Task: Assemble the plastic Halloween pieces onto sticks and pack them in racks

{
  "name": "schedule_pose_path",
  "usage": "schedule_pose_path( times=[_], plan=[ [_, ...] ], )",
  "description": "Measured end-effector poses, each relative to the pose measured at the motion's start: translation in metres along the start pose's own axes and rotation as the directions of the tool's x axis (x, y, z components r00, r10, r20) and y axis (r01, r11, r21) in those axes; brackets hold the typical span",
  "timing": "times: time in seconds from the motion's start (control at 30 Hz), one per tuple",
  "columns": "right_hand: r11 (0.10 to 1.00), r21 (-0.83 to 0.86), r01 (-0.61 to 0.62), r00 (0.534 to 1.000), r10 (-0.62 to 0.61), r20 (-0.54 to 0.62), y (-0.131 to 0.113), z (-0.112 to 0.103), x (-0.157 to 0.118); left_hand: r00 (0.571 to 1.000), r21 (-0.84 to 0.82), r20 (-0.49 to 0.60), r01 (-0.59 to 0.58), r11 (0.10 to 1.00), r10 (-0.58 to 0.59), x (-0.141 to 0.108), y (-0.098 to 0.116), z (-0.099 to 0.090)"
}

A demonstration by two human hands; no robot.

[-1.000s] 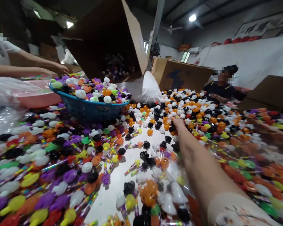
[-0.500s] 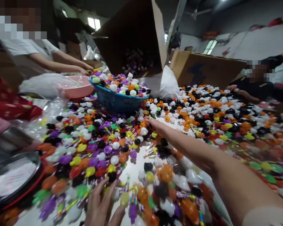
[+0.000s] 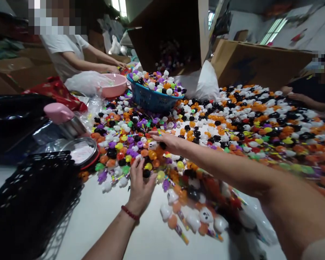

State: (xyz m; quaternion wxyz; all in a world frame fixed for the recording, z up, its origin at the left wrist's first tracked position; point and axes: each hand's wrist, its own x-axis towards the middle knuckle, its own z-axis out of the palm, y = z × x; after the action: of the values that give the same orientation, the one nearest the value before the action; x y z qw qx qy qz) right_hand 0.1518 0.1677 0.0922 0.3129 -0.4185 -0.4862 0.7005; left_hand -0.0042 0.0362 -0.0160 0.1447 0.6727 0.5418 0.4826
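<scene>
Small plastic toy pieces (image 3: pixel 151 154) in orange, white, black, purple, yellow and green lie in a loose heap on a white table (image 3: pixel 148 224). Some are shaped like skulls, and patterned sticks lie among them. My left hand (image 3: pixel 141 180), with a red bead bracelet (image 3: pixel 130 213) at the wrist, rests at the heap's near edge. Its thumb and fingers are apart beside black and yellow pieces. My right hand (image 3: pixel 166 141) reaches across the heap, fingers stretched out over orange and white pieces, palm hidden. Blurred skull pieces (image 3: pixel 206 215) lie below my right forearm.
A blue basket (image 3: pixel 154 101) full of pieces stands behind the heap, beside a pink basin (image 3: pixel 115 86). Cardboard boxes (image 3: pixel 260 65) rise behind. A black crate (image 3: pixel 35 206) and a round container (image 3: pixel 82 151) are at left. Two other people work across the table.
The view has shifted, bringing the crate and bare table front into sight. Both hands are over the heap still; my right hand sits nearer my left, and pieces below my right arm have spread nearer.
</scene>
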Motion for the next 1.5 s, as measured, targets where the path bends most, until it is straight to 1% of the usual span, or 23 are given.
schedule_pose_path(
  times=[0.1,0.2,0.27,0.33,0.37,0.4,0.47,0.53,0.63,0.7,0.77,0.83,0.93,1.03,1.13,1.2,1.23,1.27,1.3,1.37,1.43,1.47,1.5],
  plan=[
    [0.993,-0.079,0.082,0.994,-0.077,0.073,-0.01,0.027,-0.017,0.995,-0.023,-0.096,0.011,1.0,-0.013,0.001,-0.001,0.0],
    [0.95,-0.267,0.163,0.984,-0.136,0.117,-0.017,0.042,-0.029,0.98,-0.039,-0.186,0.058,0.998,-0.064,0.001,-0.006,0.0],
    [0.843,-0.471,0.26,0.965,-0.248,0.089,-0.02,0.044,-0.034,0.98,-0.058,-0.192,0.037,0.998,-0.047,0.001,-0.009,0.0],
    [0.67,-0.661,0.338,0.906,-0.421,0.037,-0.022,0.041,-0.043,0.985,-0.086,-0.172,0.005,0.996,-0.02,0.001,-0.012,-0.001],
    [0.605,-0.723,0.333,0.874,-0.485,-0.004,-0.022,0.04,-0.049,0.986,-0.104,-0.165,0.007,0.995,-0.024,0.001,-0.013,-0.001],
    [0.586,-0.753,0.3,0.854,-0.516,-0.062,-0.021,0.039,-0.059,0.986,-0.122,-0.163,0.021,0.992,-0.041,0.002,-0.014,-0.002],
    [0.661,-0.721,0.208,0.839,-0.499,-0.216,-0.013,0.043,-0.086,0.98,-0.144,-0.179,0.066,0.987,-0.092,0.003,-0.014,-0.001],
    [0.784,-0.599,0.16,0.853,-0.415,-0.315,0.006,0.056,-0.122,0.973,-0.151,-0.198,0.086,0.985,-0.115,0.004,-0.013,-0.001],
    [0.904,-0.402,0.144,0.933,-0.26,-0.25,0.06,0.089,-0.176,0.959,-0.153,-0.256,0.085,0.985,-0.123,0.005,-0.012,0.0],
    [0.918,-0.382,0.104,0.975,-0.17,-0.144,0.104,0.113,-0.2,0.953,-0.151,-0.281,0.071,0.986,-0.111,0.005,-0.011,0.0],
    [0.903,-0.423,0.07,0.979,-0.144,-0.145,0.143,0.128,-0.21,0.947,-0.125,-0.308,0.051,0.991,-0.088,0.005,-0.011,-0.001],
    [0.9,-0.434,0.046,0.96,-0.16,-0.229,0.168,0.131,-0.209,0.937,-0.062,-0.346,0.026,0.998,-0.046,0.005,-0.009,-0.003],
    [0.933,-0.356,0.053,0.896,-0.202,-0.396,0.18,0.122,-0.199,0.916,0.01,-0.4,-0.016,1.0,0.019,0.009,-0.004,-0.009],
    [0.991,-0.102,0.088,0.871,-0.126,-0.476,0.179,0.113,-0.192,0.912,-0.008,-0.409,0.024,1.0,-0.025,0.018,0.006,-0.024],
    [0.988,0.111,0.104,0.887,-0.042,-0.459,0.182,0.111,-0.189,0.96,0.005,-0.262,0.106,0.994,-0.101,0.017,0.02,-0.052],
    [0.977,0.168,0.133,0.887,-0.042,-0.459,0.187,0.11,-0.19,0.995,0.053,-0.033,0.09,0.995,-0.089,0.005,0.029,-0.071],
    [0.969,0.201,0.147,0.888,-0.04,-0.457,0.189,0.109,-0.191,0.993,0.074,0.107,0.049,0.996,-0.057,-0.006,0.034,-0.079],
    [0.96,0.233,0.157,0.891,-0.036,-0.453,0.192,0.107,-0.192,0.969,0.09,0.248,-0.01,0.996,-0.013,-0.018,0.038,-0.086],
    [0.952,0.259,0.165,0.893,-0.033,-0.449,0.194,0.106,-0.193,0.923,0.096,0.383,-0.08,0.992,0.038,-0.031,0.041,-0.09],
    [0.945,0.265,0.191,0.894,-0.056,-0.444,0.196,0.104,-0.196,0.795,0.073,0.594,-0.205,0.976,0.123,-0.057,0.045,-0.094],
    [0.951,0.207,0.227,0.886,-0.114,-0.45,0.196,0.103,-0.199,0.701,0.034,0.695,-0.257,0.966,0.162,-0.077,0.043,-0.092],
    [0.957,0.151,0.246,0.878,-0.154,-0.453,0.195,0.103,-0.201,0.688,0.023,0.707,-0.255,0.967,0.165,-0.083,0.041,-0.09],
    [0.962,0.08,0.26,0.867,-0.196,-0.459,0.194,0.103,-0.202,0.702,0.023,0.695,-0.235,0.972,0.154,-0.088,0.039,-0.087]
  ],
)
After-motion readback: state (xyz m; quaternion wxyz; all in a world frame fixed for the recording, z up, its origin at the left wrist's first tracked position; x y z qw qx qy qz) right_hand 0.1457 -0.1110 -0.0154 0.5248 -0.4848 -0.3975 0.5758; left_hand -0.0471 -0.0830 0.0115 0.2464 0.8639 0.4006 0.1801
